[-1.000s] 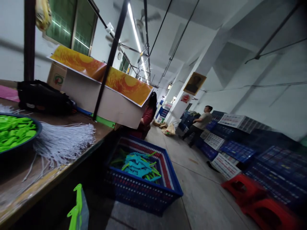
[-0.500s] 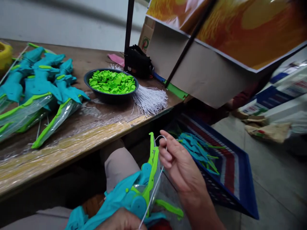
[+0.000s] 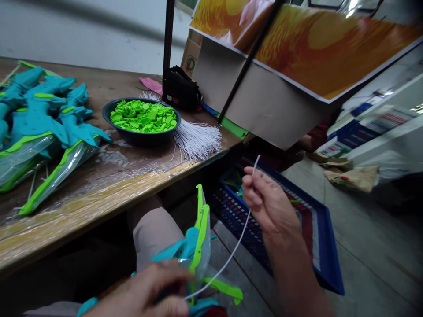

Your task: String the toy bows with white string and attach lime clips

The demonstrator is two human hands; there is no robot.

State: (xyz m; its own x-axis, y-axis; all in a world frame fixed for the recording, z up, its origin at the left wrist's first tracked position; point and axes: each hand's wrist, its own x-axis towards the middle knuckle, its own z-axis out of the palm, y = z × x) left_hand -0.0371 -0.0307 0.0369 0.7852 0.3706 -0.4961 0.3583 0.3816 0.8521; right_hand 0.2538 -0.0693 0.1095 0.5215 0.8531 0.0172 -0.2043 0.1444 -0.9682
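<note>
While I look down through the head camera, my right hand (image 3: 269, 202) is raised over the blue basket (image 3: 325, 259), its fingers pinched on a thin white string (image 3: 231, 257) whose free end sticks up past the knuckles. That string runs slack down and to the left to a toy (image 3: 198, 242) resting on my lap: teal plastic with a bright green bow-shaped limb, partly sleeved in a clear bag. My left hand (image 3: 148, 293) grips the toy's lower part at the bottom edge, blurred. On the wooden table (image 3: 99, 193) above my knee lie more teal and green toys (image 3: 42, 119) in clear bags, a dark bowl (image 3: 142, 136) of green pieces, and a bundle of white strings (image 3: 196, 141) just beside it.
</note>
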